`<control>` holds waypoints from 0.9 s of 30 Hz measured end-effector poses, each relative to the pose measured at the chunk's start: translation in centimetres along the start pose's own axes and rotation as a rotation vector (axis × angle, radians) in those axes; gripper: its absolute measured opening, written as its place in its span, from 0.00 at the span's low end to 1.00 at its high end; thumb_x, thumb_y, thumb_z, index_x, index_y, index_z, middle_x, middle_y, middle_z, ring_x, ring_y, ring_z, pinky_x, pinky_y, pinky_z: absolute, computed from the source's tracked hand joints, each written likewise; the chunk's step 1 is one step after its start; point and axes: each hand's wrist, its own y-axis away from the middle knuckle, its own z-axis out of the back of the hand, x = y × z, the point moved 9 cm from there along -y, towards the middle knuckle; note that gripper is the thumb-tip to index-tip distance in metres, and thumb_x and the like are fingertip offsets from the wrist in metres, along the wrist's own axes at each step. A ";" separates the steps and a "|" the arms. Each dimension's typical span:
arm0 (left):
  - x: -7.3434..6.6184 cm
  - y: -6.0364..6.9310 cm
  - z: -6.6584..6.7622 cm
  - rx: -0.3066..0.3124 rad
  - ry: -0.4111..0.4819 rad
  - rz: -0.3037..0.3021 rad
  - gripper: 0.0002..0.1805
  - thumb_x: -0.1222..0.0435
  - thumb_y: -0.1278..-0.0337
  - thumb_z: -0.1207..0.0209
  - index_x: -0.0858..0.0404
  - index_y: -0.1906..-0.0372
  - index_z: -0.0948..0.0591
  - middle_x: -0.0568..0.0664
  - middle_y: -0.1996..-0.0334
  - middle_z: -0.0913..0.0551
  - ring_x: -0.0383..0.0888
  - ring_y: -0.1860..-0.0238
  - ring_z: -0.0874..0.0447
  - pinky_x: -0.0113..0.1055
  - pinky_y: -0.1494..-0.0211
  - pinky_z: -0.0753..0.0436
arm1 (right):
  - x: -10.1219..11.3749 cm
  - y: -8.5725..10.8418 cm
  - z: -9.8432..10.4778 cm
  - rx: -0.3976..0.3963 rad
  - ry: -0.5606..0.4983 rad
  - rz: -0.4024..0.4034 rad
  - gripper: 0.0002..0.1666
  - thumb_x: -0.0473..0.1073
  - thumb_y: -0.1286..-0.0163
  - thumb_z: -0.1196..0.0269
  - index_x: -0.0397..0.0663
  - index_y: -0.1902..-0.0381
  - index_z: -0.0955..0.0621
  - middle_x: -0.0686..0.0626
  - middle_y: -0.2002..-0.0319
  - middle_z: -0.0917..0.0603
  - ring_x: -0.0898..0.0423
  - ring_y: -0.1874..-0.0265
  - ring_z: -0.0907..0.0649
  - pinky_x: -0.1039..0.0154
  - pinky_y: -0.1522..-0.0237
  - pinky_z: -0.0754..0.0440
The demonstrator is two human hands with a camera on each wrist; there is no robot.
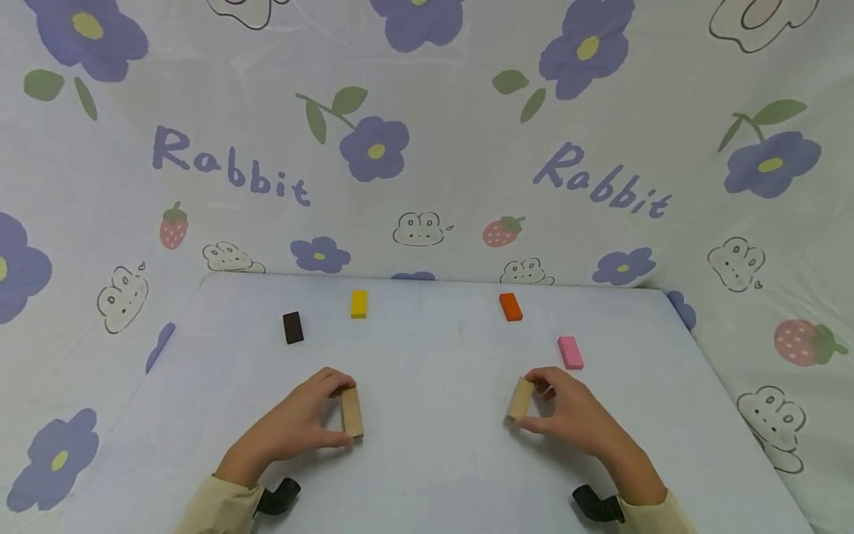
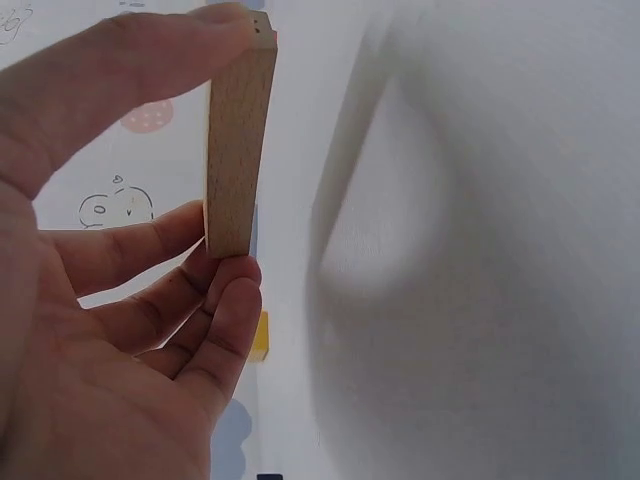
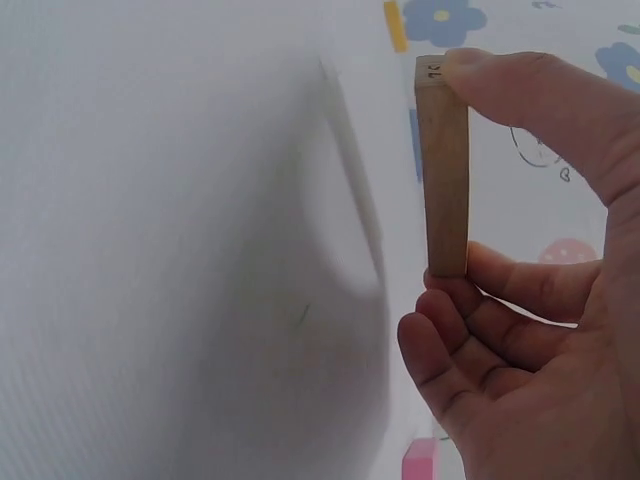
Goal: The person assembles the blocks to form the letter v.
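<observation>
A plain wooden block is pinched end to end by my left hand, thumb on one end and fingers on the other. My right hand pinches a second wooden block the same way. In the left wrist view the block shows small dark dots on its end by the thumb. Dark marks, partly covered by the thumb, are on the end of the other block in the right wrist view. Shadows beneath both blocks in the wrist views suggest they are off the table.
On the white table lie a black block and a yellow block at the back left. An orange block and a pink block lie on the right side. A patterned cloth hangs behind.
</observation>
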 end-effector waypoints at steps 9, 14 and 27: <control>-0.7 -0.5 -0.4 0.019 0.022 -0.014 0.43 0.54 0.50 0.15 0.64 0.32 0.22 0.46 0.39 0.22 0.48 0.37 0.21 0.52 0.31 0.21 | 1.2 -0.1 -0.4 -0.005 0.039 0.038 0.45 0.53 0.45 0.14 0.38 0.37 0.20 0.50 0.51 0.18 0.50 0.51 0.20 0.48 0.47 0.17; -1.1 -0.8 -0.6 0.018 0.019 -0.021 0.42 0.56 0.50 0.15 0.64 0.32 0.22 0.46 0.39 0.23 0.49 0.37 0.21 0.52 0.31 0.21 | 1.5 -0.1 -0.8 0.001 0.039 0.022 0.44 0.53 0.45 0.14 0.39 0.37 0.20 0.50 0.50 0.18 0.50 0.50 0.20 0.48 0.46 0.17; -1.5 -1.4 -1.3 0.012 0.024 -0.016 0.41 0.56 0.50 0.15 0.63 0.33 0.22 0.44 0.40 0.23 0.46 0.38 0.22 0.50 0.32 0.21 | 2.9 -0.4 -1.9 0.021 0.037 0.012 0.47 0.57 0.46 0.13 0.41 0.37 0.21 0.50 0.51 0.19 0.51 0.51 0.21 0.50 0.46 0.17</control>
